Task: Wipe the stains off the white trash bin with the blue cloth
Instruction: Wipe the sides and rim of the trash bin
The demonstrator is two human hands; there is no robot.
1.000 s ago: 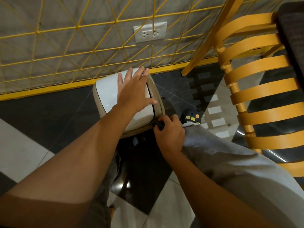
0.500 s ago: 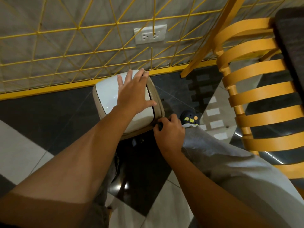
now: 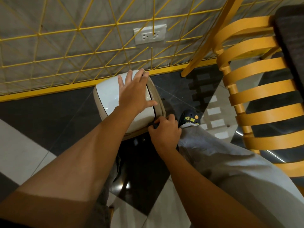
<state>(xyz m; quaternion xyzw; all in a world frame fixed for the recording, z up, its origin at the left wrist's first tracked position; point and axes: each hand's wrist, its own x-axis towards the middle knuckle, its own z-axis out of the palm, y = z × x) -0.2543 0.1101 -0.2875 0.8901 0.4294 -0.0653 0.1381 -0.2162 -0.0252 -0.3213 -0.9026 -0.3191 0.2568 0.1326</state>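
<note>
1. The white trash bin [image 3: 107, 96] is showing a glossy white lid panel with rounded corners, set in a beige frame. The frame is looking widest along the right edge, where a dark slit is parting it from the panel.
2. It is standing upright on a dark, shiny floor tile [image 3: 49, 116]. Its far edge is sitting just beside the yellow baseboard [image 3: 65, 87] under the yellow wire grid [image 3: 82, 46].
3. Its long axis is running floor to lid, so the top is facing up at the camera. The lid's outline is sitting slightly skewed to the baseboard, with the right edge slanting toward the near right.
4. The left hand [image 3: 134, 94] is lying flat on the lid, fingers straight and spread wide. The fingertips are reaching the far edge and the thumb is stretching toward the slit.
5. The right hand [image 3: 164, 130] is curling tightly at the bin's near right corner. It is pinching a cloth [image 3: 154, 125], of which only a dark scrap is peeking out.
6. A grey trouser leg [image 3: 222, 162] and a dark patterned shoe [image 3: 189, 117] are sitting just right of that hand. An orange slatted chair [image 3: 256, 99] is standing further right.
</note>
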